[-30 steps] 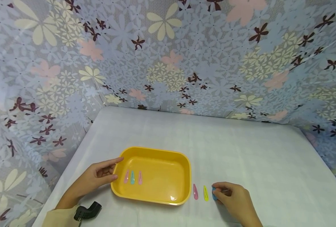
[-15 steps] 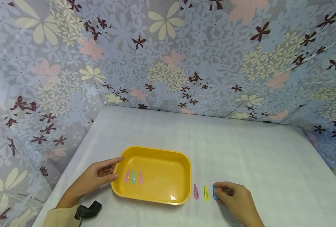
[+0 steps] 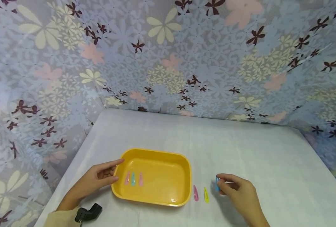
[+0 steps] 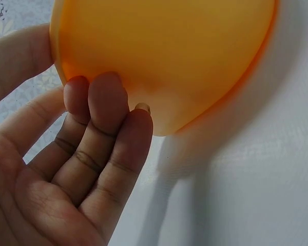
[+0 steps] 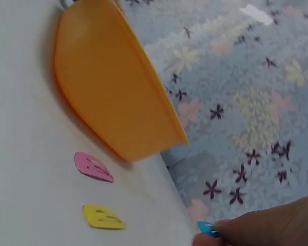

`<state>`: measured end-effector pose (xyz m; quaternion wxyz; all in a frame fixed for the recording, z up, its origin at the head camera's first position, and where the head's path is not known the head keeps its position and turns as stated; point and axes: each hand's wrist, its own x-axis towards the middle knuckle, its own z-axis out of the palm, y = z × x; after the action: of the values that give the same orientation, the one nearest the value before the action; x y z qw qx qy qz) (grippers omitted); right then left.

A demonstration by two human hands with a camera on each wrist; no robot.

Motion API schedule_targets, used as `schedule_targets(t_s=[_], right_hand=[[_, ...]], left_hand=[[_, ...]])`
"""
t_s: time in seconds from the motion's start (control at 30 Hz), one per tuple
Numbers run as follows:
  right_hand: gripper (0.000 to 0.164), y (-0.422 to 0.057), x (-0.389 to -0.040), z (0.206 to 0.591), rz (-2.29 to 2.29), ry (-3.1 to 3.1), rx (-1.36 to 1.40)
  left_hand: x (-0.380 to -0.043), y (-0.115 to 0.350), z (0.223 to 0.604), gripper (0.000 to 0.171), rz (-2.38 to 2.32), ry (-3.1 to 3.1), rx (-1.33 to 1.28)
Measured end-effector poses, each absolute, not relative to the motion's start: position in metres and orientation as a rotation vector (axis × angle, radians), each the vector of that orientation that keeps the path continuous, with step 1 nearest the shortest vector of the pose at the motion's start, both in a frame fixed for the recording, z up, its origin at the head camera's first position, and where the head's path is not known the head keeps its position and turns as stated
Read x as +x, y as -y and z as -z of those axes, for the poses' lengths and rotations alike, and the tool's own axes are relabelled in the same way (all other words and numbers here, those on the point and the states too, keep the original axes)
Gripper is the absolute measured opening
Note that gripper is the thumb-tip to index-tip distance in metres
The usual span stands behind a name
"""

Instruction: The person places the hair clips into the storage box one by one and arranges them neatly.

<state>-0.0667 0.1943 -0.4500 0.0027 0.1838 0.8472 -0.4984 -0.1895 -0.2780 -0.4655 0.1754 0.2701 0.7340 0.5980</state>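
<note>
Pinching a small, glossy blue snap hair clip (image 3: 217, 183) between thumb and fingers, the right hand (image 3: 237, 190) holds it just above the white-covered tabletop (image 3: 256, 151), right of a yellow snap clip (image 3: 206, 194) and a pink snap clip (image 3: 195, 193). The left hand (image 3: 101, 175) grips the left end of a yellow, rounded rectangular plastic-looking tray (image 3: 165, 187). The blue clip should be light, stiff and rather slippery, probably hard to damage; its long edges look the best place to pinch. The tray likely is light and slightly flexible, best steadied at its rim. Only the head view shows the row of pink, turquoise and pink clips (image 3: 133, 178) inside the tray. The left wrist view adds fingertips against the tray's outer wall; the right wrist view, the blue clip's end protruding past the fingers.
</note>
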Motion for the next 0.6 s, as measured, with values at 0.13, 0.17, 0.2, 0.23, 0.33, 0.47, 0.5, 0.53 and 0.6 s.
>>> schedule_targets(t_s=[0.13,0.17,0.2,0.23,0.33,0.47,0.5,0.53,0.6], right_hand=[[0.035,-0.192,-0.069,0.442,1.644,-2.651,0.513],[0.036,-0.19,-0.071,0.44,1.671,-2.639,0.495],[0.037,-0.188,-0.072,0.438,1.696,-2.618,0.481],[0.037,-0.185,-0.073,0.436,1.729,-2.595,0.466],[0.034,-0.176,-0.079,0.43,1.809,-2.551,0.42],[0.029,-0.163,-0.089,0.422,1.858,-2.544,0.353],[0.026,-0.16,-0.091,0.421,1.864,-2.543,0.336],[0.025,-0.156,-0.093,0.419,1.865,-2.544,0.317],[0.023,-0.15,-0.097,0.415,1.855,-2.551,0.279]], left_hand=[[-0.188,0.278,0.466,0.053,-1.69,-2.094,0.75],[-0.187,0.279,0.466,0.053,-1.69,-2.093,0.747],[-0.187,0.28,0.466,0.053,-1.69,-2.094,0.747],[-0.186,0.28,0.467,0.052,-1.694,-2.089,0.74],[-0.187,0.28,0.467,0.052,-1.699,-2.084,0.766],[-0.188,0.28,0.467,0.052,-1.704,-2.083,0.785],[-0.188,0.28,0.467,0.052,-1.704,-2.083,0.788],[-0.188,0.279,0.466,0.052,-1.704,-2.081,0.788],[-0.189,0.279,0.466,0.052,-1.7,-2.081,0.801]])
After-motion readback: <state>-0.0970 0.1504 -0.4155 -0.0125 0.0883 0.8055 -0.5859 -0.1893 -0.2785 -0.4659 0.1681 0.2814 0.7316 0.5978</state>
